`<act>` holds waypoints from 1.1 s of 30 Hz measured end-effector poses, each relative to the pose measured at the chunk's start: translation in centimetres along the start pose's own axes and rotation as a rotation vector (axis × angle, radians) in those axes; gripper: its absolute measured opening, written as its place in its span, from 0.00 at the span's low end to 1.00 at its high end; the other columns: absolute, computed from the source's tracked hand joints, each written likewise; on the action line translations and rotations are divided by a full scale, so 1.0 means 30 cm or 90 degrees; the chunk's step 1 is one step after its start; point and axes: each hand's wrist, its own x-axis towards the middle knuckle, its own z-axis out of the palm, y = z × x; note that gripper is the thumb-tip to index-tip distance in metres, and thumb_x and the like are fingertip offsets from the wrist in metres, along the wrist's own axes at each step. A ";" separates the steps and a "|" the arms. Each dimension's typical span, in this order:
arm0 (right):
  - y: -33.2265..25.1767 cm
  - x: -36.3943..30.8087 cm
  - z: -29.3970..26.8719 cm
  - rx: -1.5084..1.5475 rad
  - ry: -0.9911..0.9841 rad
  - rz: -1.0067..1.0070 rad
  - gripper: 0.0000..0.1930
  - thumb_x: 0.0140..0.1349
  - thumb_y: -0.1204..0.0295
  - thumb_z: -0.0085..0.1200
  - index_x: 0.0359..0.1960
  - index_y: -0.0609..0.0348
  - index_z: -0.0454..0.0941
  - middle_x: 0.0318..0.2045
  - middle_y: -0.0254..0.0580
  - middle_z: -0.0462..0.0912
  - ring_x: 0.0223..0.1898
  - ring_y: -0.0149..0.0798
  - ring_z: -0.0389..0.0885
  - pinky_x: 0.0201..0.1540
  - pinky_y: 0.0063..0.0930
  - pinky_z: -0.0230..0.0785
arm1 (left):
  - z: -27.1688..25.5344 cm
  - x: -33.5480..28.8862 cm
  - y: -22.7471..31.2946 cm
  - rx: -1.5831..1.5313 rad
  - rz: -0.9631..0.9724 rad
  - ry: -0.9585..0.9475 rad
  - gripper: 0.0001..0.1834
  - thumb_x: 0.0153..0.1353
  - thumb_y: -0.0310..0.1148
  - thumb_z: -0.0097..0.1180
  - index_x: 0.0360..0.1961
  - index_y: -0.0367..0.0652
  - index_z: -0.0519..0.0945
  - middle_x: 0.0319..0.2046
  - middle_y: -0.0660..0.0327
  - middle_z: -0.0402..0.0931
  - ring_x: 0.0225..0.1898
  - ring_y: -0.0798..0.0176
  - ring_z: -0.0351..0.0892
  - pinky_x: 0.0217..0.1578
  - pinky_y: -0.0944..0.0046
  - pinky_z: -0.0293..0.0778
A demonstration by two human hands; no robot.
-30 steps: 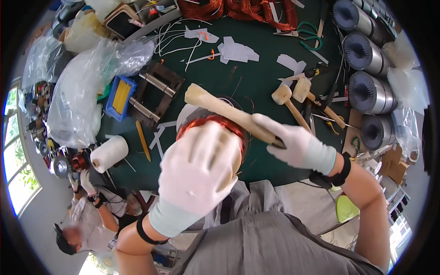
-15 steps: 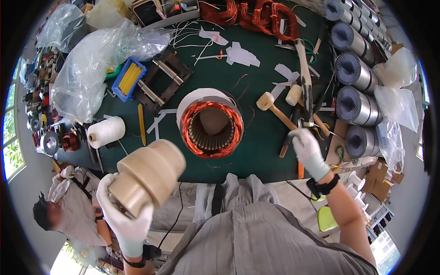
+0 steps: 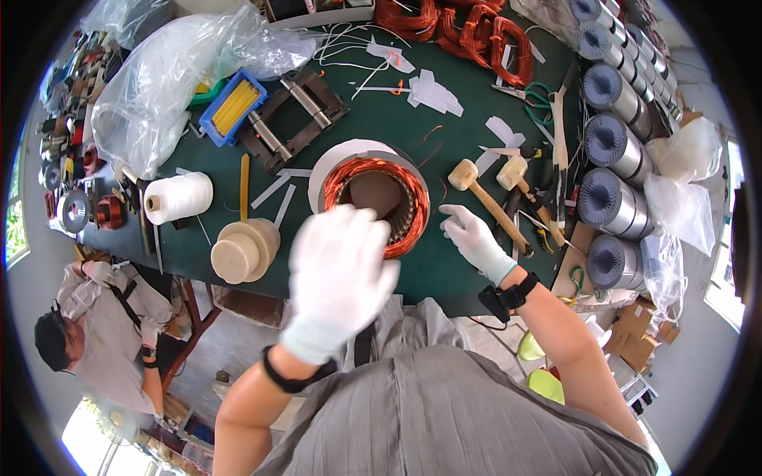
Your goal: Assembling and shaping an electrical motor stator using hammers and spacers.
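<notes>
A motor stator (image 3: 329, 170) with red-orange copper windings stands on the green table in front of me, its bore facing up towards me. My left hand (image 3: 337, 274), in a white glove, is over the near left side of the stator, fingers stretched out and holding nothing. It hides part of the winding; whether it touches cannot be told. My right hand (image 3: 476, 242), also gloved, is to the right of the stator with the index finger extended and nothing held. A beige stepped cylinder (image 3: 244, 250) sits on the table left of my left hand.
Two wooden mallets (image 3: 492, 202) lie right of the stator. Spools of wire (image 3: 607, 194) line the right edge. A white thread cone (image 3: 178, 197), a blue tray (image 3: 232, 107), a metal fixture (image 3: 294, 119) and copper coils (image 3: 508, 51) surround the work. Another person (image 3: 111, 333) is at left.
My left hand has set the beige stepped cylinder down on the table and moved right to the stator. My right hand has left the tools and come left, towards the stator.
</notes>
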 end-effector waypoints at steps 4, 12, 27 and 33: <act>-0.025 0.026 0.105 0.107 -0.018 0.014 0.19 0.72 0.73 0.52 0.63 0.65 0.74 0.36 0.36 0.83 0.35 0.28 0.78 0.40 0.24 0.73 | 0.249 0.075 0.069 0.065 -0.187 -0.080 0.22 0.60 0.51 0.69 0.28 0.44 0.77 0.23 0.55 0.79 0.28 0.50 0.84 0.34 0.52 0.79; -0.119 -0.005 0.306 0.386 0.137 0.100 0.24 0.77 0.64 0.46 0.69 0.62 0.68 0.49 0.38 0.81 0.47 0.30 0.80 0.48 0.26 0.74 | 0.071 0.118 -0.152 -0.170 -0.250 -0.135 0.21 0.64 0.49 0.67 0.32 0.39 0.82 0.23 0.48 0.81 0.29 0.41 0.84 0.32 0.51 0.78; -0.676 -0.036 0.196 0.445 0.163 0.092 0.28 0.75 0.48 0.54 0.34 0.66 0.85 0.23 0.34 0.83 0.22 0.24 0.78 0.25 0.22 0.69 | -0.142 0.036 -0.237 -0.746 -0.633 -0.039 0.07 0.67 0.27 0.56 0.41 0.33 0.80 0.32 0.66 0.79 0.33 0.76 0.75 0.36 0.69 0.73; -0.769 -0.015 0.244 -0.391 0.179 -0.175 0.23 0.65 0.52 0.62 0.25 0.62 0.81 0.16 0.51 0.79 0.21 0.54 0.82 0.27 0.42 0.74 | 0.199 -0.154 -0.382 -0.957 -0.513 -0.212 0.25 0.66 0.26 0.56 0.63 0.31 0.73 0.52 0.55 0.82 0.48 0.65 0.82 0.50 0.65 0.76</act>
